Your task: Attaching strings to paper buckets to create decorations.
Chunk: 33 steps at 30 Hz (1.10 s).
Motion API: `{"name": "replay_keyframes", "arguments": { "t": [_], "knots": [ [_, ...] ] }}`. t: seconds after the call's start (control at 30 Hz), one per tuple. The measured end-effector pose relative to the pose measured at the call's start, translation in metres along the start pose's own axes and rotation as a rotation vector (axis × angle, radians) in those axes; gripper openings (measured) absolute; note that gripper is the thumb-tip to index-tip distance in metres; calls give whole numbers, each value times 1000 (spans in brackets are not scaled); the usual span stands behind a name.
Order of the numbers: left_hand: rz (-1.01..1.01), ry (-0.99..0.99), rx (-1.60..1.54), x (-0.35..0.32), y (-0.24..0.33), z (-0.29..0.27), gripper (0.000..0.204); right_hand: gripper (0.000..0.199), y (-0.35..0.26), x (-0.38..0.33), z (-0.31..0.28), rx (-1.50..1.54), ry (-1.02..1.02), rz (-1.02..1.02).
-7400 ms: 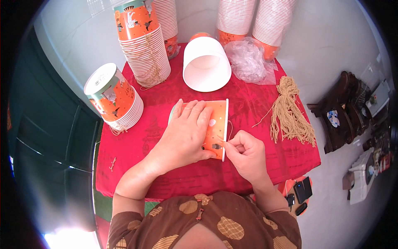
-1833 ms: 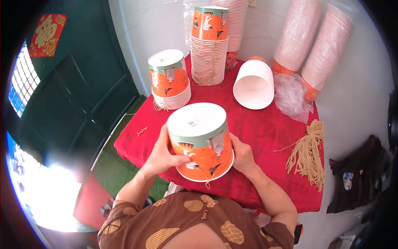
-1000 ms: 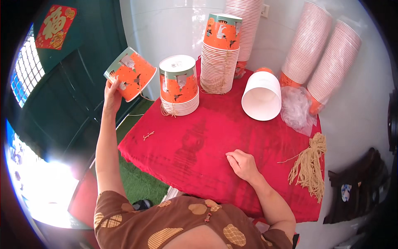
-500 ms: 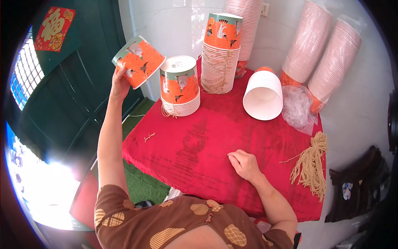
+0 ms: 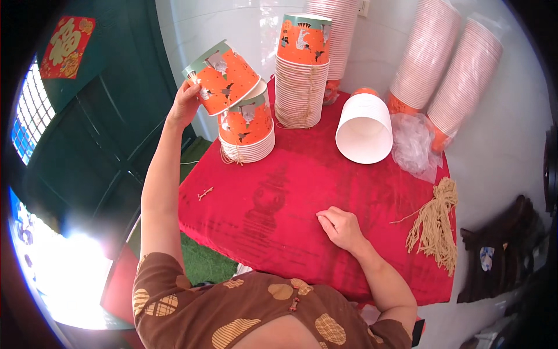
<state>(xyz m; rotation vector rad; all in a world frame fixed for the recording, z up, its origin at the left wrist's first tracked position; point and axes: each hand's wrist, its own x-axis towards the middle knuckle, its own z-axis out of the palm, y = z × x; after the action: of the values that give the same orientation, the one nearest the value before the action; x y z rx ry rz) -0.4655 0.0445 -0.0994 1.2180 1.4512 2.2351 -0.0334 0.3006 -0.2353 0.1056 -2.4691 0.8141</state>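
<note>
My left hand (image 5: 186,103) grips a paper tub (image 5: 232,80), orange with a green band and dark printed figures. The tub is tilted, its white-rimmed mouth over the top of a short upside-down stack of like tubs (image 5: 246,121), hiding part of that stack's white top. Twine (image 5: 231,156) runs round this stack near its base. On the red cloth my right hand (image 5: 342,228) rests with curled fingers, and nothing shows in it. A taller tied stack of tubs (image 5: 300,87) stands just right of the short one.
White tubs (image 5: 364,131) lie with their mouth toward me on the red-covered table (image 5: 302,186). Tall wrapped stacks (image 5: 427,49) lean on the wall beside crumpled clear plastic (image 5: 414,145). A twine bundle (image 5: 436,224) hangs at the right edge. A twine scrap (image 5: 205,193) lies left.
My left hand has carried the tub rightward, from beside the short stack to over its top. The right hand keeps its place on the cloth. The view has shifted slightly.
</note>
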Motion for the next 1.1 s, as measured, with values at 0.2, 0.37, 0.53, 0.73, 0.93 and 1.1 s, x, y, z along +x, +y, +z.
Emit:
{"name": "replay_keyframes", "arguments": {
  "t": [0.2, 0.37, 0.53, 0.73, 0.93, 1.1],
  "knots": [
    [-71, -92, 32, 8, 0, 9, 73, 12, 0, 1, -1, 12, -2, 0],
    [-135, -110, 88, 10, 6, 19, 78, 12, 1, 3, -1, 11, 0, 1],
    [-183, -118, 173, 9, 5, 21, 85, 12, 0, 4, 0, 18, -2, 7],
    [-184, -165, 146, 6, 7, 27, 87, 12, -2, 4, -1, 18, -2, 8],
    [-271, -227, 251, 13, 9, 30, 89, 11, -1, 3, 0, 8, 2, 12],
    [-274, -256, 248, 14, 12, 34, 91, 9, -2, 3, 0, 2, -2, 22]
  ]
}}
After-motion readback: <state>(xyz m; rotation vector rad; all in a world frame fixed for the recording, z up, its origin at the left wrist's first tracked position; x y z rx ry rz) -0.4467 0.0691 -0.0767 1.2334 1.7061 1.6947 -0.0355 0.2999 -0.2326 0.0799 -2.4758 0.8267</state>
